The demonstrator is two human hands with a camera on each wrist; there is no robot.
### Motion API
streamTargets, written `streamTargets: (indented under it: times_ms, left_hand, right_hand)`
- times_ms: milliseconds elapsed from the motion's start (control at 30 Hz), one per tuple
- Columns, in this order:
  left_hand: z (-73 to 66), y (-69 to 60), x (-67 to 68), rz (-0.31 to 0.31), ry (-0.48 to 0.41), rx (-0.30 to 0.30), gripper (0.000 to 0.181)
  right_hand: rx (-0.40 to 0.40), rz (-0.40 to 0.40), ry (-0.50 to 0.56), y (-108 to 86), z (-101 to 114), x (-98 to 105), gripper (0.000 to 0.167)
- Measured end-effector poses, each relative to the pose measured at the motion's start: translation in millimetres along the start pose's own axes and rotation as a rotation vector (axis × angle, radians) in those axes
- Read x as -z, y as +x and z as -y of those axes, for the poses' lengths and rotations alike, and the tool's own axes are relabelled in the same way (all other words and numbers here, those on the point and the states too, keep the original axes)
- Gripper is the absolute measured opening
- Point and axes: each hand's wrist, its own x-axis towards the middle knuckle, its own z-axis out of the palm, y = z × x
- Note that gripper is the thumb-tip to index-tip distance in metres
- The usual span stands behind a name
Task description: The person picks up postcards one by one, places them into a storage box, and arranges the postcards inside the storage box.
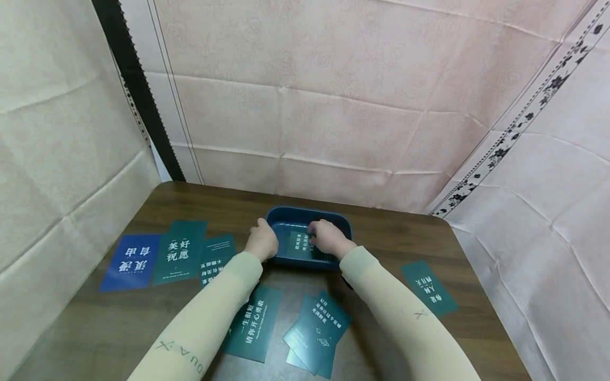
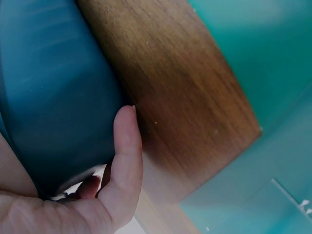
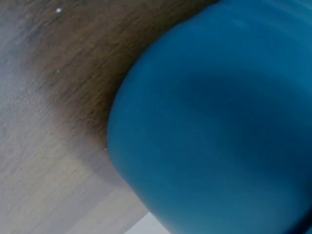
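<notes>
Head view: a blue tray (image 1: 305, 263) is set near the far edge of the wooden desk (image 1: 381, 222), its left end gripped by the left hand (image 1: 262, 241). The right hand (image 1: 329, 236) is placed inside the tray, over a green card (image 1: 297, 242); whether this card is pinched cannot be told. Other green cards (image 1: 262, 328) are spread at left, right and between the sleeves; a blue card (image 1: 131, 263) is seen farthest left.

Left wrist view: one digit (image 2: 127, 141) is laid against the tray's outer wall.

Right wrist view: the tray's rounded side is shown above the desk.
</notes>
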Motion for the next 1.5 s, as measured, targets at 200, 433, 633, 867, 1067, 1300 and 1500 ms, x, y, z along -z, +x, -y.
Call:
streamTargets:
  times_ms: [200,433,633,867,1067,1300,1500]
  left_hand:
    - [-1.2,0.1,-1.3,0.006,0.006,0.003,0.076]
    - [-1.1,0.8,-3.1,0.008,0.008,-0.003,0.074]
    - [-2.2,-0.1,-2.7,0.01,-0.005,-0.011,0.072]
    - [-3.0,1.9,-1.5,0.006,0.0,-0.013,0.067]
    - [-1.2,1.7,-0.6,0.001,-0.007,-0.009,0.067]
    - [1.2,3.1,1.1,0.006,-0.016,0.007,0.07]
    - [0.2,3.5,-0.4,0.015,-0.014,0.018,0.072]
  right_hand:
    - [0.008,0.006,-0.03,-1.4,-2.3,-1.9,0.031]
    - [-0.008,0.008,-0.032,-3.2,-2.1,-2.7,0.031]
    - [-0.01,-0.005,-0.026,-5.3,-3.6,0.9,0.031]
    - [-0.004,-0.112,0.029,-14.0,-5.7,16.6,0.033]
    - [-0.014,-0.185,0.095,-26.7,-12.1,33.4,0.039]
    - [-0.05,-0.236,0.152,-47.7,-25.3,53.4,0.046]
    - [-0.074,-0.274,0.184,-71.6,-52.8,68.6,0.046]
